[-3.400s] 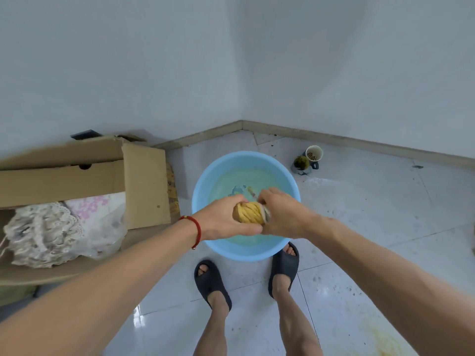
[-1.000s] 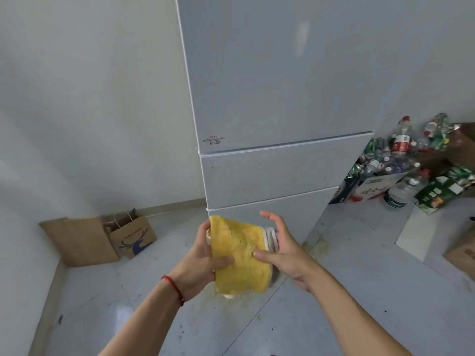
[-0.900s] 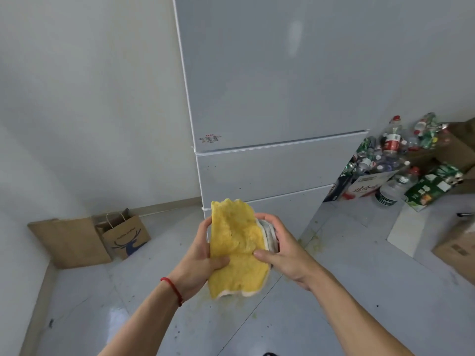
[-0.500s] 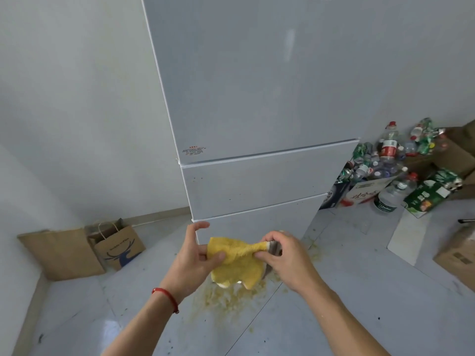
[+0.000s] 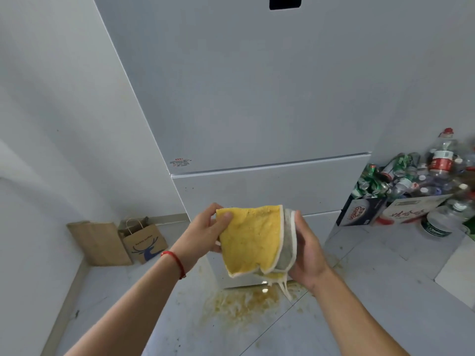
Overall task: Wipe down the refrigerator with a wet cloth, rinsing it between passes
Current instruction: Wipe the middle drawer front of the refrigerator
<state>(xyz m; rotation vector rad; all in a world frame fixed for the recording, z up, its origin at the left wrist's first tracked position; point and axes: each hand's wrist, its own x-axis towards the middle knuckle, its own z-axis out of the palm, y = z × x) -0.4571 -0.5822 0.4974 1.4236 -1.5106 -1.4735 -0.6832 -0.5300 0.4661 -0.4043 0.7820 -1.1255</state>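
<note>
While we stand facing the tall pale grey refrigerator (image 5: pixel 257 98) that fills the upper middle of the frame, we hold a yellow terry cloth with a white edge and grey underside (image 5: pixel 250 240) in front of its lower drawers, at the centre of the picture. Our left hand (image 5: pixel 203 236) pinches the cloth's upper left corner, thumb on the yellow face and fingers behind. Our right hand (image 5: pixel 307 249) cups the cloth's right edge with fingers nearly straight along the grey layers; we cannot tell whether its thumb presses the fabric. A red string bracelet (image 5: pixel 176 263) circles the left wrist. Below the cloth, a yellowish-brown stain (image 5: pixel 241 301) spreads on the glossy grey tile floor (image 5: pixel 385 291). At the left, a brown paper bag with a blue deer print (image 5: pixel 144 240) stands by the wall. At the right edge, cardboard boxes of empty bottles and cans (image 5: pixel 401 191) sit beside the refrigerator.
</note>
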